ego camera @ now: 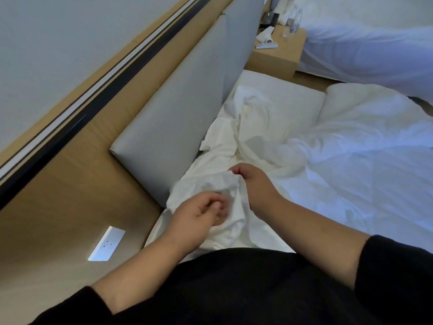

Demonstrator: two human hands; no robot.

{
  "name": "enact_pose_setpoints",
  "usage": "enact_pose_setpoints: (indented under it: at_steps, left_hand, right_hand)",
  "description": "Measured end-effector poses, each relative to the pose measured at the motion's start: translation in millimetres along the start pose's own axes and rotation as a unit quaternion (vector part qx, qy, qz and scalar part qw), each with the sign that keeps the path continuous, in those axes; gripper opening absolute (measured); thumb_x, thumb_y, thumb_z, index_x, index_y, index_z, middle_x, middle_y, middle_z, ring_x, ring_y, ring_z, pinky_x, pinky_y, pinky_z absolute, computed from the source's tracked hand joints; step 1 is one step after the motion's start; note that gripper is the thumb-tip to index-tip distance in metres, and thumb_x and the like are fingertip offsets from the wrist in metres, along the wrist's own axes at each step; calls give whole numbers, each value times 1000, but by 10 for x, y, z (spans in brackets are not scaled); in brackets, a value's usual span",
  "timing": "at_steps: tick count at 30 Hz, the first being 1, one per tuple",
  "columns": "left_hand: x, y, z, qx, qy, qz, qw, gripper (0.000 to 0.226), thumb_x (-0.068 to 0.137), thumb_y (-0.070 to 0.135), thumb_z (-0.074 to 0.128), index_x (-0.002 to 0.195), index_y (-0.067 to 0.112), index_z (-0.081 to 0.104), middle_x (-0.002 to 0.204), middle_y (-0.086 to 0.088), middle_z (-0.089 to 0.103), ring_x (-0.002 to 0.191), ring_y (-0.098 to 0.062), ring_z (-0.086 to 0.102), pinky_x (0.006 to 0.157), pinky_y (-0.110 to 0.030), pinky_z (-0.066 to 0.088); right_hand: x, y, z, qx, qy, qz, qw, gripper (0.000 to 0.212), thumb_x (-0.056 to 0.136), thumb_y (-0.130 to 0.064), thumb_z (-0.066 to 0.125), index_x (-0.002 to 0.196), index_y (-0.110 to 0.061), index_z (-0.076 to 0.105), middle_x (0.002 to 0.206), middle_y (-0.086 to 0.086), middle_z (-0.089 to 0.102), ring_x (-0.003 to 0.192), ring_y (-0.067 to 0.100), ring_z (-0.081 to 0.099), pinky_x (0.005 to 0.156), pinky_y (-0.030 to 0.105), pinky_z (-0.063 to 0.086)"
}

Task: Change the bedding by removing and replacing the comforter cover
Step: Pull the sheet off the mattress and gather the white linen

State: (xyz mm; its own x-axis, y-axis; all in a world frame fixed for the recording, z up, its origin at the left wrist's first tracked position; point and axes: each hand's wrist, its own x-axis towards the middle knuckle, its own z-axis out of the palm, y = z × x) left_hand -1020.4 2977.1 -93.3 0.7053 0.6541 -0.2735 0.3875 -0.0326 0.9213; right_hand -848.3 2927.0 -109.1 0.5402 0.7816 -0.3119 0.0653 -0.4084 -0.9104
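Note:
A white comforter cover (248, 127) lies crumpled along the head of the bed, beside the grey padded headboard (187, 109). My right hand (253, 184) grips a bunched corner of the cover, fingers curled over the fabric. My left hand (199, 214) is just below it at the cover's edge, fingers curled and blurred, touching or pinching the cloth. The white comforter (365, 141) spreads rumpled over the right part of the bed.
A wooden wall panel with a white socket plate (107, 243) runs on the left. A wooden nightstand (281, 52) at the back holds glasses and small items. A second bed (375, 38) with white bedding stands at the far right.

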Motion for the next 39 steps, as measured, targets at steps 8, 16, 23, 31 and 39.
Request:
enact_pose_setpoints:
  at_steps: [8,16,23,31,39]
  left_hand:
    - [310,-163,-117,252,-23,58,966,44,76,63,66,109,34,66,103,19,67,98,-5,62,81,-28,53]
    - [582,-74,-571,229,152,114,955,28,72,26,53,94,18,69,89,8,58,82,-11,51,65,-29,38]
    - [934,48,-682,162,135,96,973,10,93,17,62,85,20,66,84,9,68,78,-7,57,67,-18,43]
    - [1017,282,-547,142,-70,56,986,20,85,33,51,87,43,68,87,24,70,80,8,64,63,-18,50]
    - [1125,422,-600,167,-195,39,966,35,53,56,69,88,51,72,89,25,73,82,11,66,68,-15,48]
  right_hand:
    - [-58,-15,-20,143,-32,46,988,15,71,-25,60,85,-26,65,74,-11,68,67,8,61,65,27,49]
    - [-296,223,-237,-39,-68,-1,997,60,71,-69,61,126,-50,46,135,-23,47,123,-9,43,95,16,36]
    - [-229,313,-159,-265,14,-43,963,77,68,-81,53,131,-35,51,130,-16,52,118,1,45,98,27,38]
    - [-66,657,-247,-214,139,1,967,24,106,-36,39,88,-24,50,78,-5,59,92,27,61,78,35,42]
    - [25,767,-1031,-436,157,43,885,36,101,-56,36,87,-23,44,65,-9,49,74,28,59,56,34,30]
